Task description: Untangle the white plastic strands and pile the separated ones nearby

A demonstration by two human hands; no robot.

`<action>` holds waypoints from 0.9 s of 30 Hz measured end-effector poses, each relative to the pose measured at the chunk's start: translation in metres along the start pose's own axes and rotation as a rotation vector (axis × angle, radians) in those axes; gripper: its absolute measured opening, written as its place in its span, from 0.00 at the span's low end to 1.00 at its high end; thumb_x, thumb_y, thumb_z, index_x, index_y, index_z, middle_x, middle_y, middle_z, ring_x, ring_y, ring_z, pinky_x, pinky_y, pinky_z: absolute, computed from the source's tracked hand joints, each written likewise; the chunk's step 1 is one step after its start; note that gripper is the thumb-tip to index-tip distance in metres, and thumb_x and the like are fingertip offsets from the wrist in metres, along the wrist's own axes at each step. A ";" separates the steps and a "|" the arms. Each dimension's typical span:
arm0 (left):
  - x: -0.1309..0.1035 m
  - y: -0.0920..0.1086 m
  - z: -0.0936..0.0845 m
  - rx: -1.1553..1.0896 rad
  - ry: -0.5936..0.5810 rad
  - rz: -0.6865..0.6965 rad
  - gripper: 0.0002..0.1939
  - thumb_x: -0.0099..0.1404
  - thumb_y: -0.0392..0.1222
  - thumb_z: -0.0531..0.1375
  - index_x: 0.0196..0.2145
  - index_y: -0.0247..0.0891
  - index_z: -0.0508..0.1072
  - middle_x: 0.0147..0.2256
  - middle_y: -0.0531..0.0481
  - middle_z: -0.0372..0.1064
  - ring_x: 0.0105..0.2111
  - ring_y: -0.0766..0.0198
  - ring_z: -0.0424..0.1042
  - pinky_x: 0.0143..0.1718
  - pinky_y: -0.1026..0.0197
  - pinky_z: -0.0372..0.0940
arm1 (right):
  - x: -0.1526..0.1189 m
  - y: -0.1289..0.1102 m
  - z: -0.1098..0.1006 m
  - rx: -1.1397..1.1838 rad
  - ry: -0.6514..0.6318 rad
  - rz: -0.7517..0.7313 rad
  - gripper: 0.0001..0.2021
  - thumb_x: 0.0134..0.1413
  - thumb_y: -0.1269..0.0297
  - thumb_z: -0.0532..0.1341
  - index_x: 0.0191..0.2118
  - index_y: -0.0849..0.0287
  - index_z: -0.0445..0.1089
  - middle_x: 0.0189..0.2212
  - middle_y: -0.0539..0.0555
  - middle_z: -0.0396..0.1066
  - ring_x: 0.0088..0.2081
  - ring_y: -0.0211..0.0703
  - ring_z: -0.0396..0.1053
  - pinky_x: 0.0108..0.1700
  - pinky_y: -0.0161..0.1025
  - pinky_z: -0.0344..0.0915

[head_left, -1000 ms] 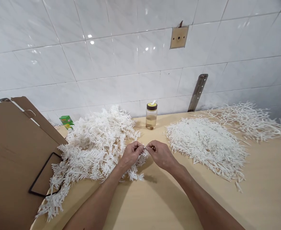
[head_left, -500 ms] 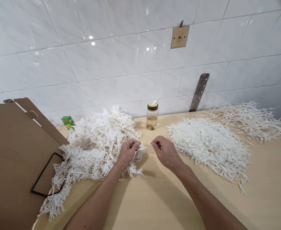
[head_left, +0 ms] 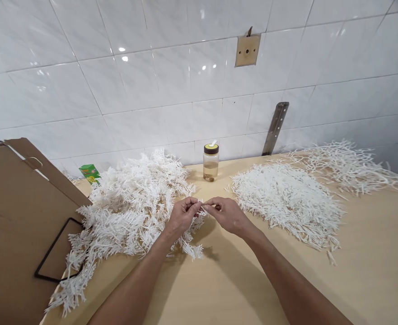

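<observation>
My left hand (head_left: 182, 215) is closed in a pinch on a white branched strand (head_left: 200, 208) at the right edge of a large fluffy heap (head_left: 131, 203) of such strands. The fingertips of my right hand (head_left: 226, 214) are pinched together and meet the left fingertips at that strand. Whatever small piece lies between the right fingertips is too small to make out. To the right of my right hand spreads a pile of short, thin white sticks (head_left: 287, 203).
A lidded clear jar (head_left: 211, 168) with liquid stands behind my hands. Longer white strands (head_left: 344, 167) lie at the back right. A brown cardboard box (head_left: 22, 234) and a small green box (head_left: 89, 173) are at left. A metal bracket (head_left: 276, 128) is against the tiled wall.
My right hand has moved left, closing the gap, and its fingertips now meet those of my left hand at the strand. The whole view has shifted slightly.
</observation>
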State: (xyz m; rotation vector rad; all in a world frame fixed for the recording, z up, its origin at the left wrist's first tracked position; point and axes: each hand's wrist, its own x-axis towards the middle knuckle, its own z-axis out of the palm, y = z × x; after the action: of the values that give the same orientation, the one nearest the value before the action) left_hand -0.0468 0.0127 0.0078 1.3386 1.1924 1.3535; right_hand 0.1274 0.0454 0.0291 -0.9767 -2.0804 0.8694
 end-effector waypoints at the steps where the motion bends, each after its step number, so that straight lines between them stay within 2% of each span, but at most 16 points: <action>1: -0.001 0.000 0.001 0.008 -0.009 0.001 0.20 0.57 0.56 0.65 0.32 0.33 0.74 0.25 0.52 0.68 0.24 0.69 0.65 0.27 0.65 0.62 | 0.000 0.000 0.000 0.003 -0.022 0.009 0.12 0.59 0.59 0.57 0.33 0.57 0.76 0.31 0.52 0.77 0.33 0.43 0.72 0.35 0.37 0.63; 7: -0.002 -0.001 0.001 0.145 -0.027 0.009 0.17 0.60 0.54 0.62 0.30 0.34 0.73 0.24 0.53 0.65 0.24 0.70 0.61 0.26 0.66 0.56 | -0.001 0.003 0.001 -0.081 0.018 0.077 0.09 0.57 0.62 0.58 0.30 0.59 0.73 0.28 0.52 0.75 0.30 0.41 0.68 0.32 0.36 0.60; 10: -0.002 0.000 0.000 0.306 -0.064 0.019 0.18 0.63 0.53 0.59 0.25 0.35 0.69 0.21 0.55 0.60 0.23 0.69 0.57 0.25 0.65 0.53 | -0.002 0.002 0.005 -0.216 0.051 0.030 0.08 0.57 0.67 0.58 0.29 0.59 0.71 0.29 0.53 0.74 0.32 0.41 0.67 0.34 0.36 0.58; 14: -0.003 0.004 0.000 0.455 -0.100 0.016 0.19 0.64 0.54 0.56 0.24 0.37 0.67 0.21 0.56 0.56 0.23 0.68 0.54 0.25 0.64 0.50 | -0.004 0.004 0.007 -0.252 0.004 -0.006 0.08 0.59 0.69 0.55 0.31 0.58 0.69 0.29 0.52 0.73 0.31 0.39 0.66 0.33 0.36 0.56; 17: -0.003 0.005 -0.002 0.476 -0.131 0.018 0.19 0.65 0.54 0.55 0.25 0.37 0.67 0.21 0.56 0.56 0.23 0.68 0.54 0.25 0.64 0.49 | -0.005 0.005 0.004 -0.155 -0.027 0.030 0.07 0.59 0.67 0.56 0.31 0.57 0.69 0.28 0.51 0.72 0.29 0.39 0.65 0.31 0.36 0.56; 22: -0.002 0.003 -0.004 0.264 -0.108 -0.038 0.20 0.62 0.57 0.59 0.26 0.36 0.67 0.20 0.57 0.53 0.21 0.70 0.52 0.23 0.65 0.50 | -0.002 0.011 0.002 0.186 -0.044 0.090 0.06 0.54 0.62 0.61 0.31 0.58 0.68 0.27 0.50 0.70 0.27 0.37 0.64 0.29 0.35 0.59; 25: -0.001 0.001 -0.005 0.166 -0.091 -0.081 0.21 0.60 0.59 0.60 0.25 0.37 0.65 0.19 0.59 0.51 0.20 0.71 0.50 0.21 0.66 0.48 | 0.000 0.017 0.003 0.370 -0.058 0.176 0.10 0.51 0.58 0.64 0.34 0.58 0.68 0.27 0.48 0.67 0.24 0.35 0.62 0.24 0.33 0.58; 27: -0.001 0.000 -0.005 0.154 -0.093 -0.081 0.22 0.61 0.59 0.60 0.25 0.37 0.64 0.19 0.59 0.51 0.19 0.72 0.49 0.21 0.66 0.47 | 0.000 0.019 0.003 0.405 -0.082 0.222 0.13 0.51 0.55 0.64 0.35 0.58 0.68 0.26 0.48 0.65 0.24 0.35 0.61 0.21 0.32 0.58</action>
State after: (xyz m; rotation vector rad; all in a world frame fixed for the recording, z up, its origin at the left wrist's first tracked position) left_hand -0.0513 0.0113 0.0080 1.4294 1.2937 1.1489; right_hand 0.1320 0.0544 0.0125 -0.9699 -1.7797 1.4006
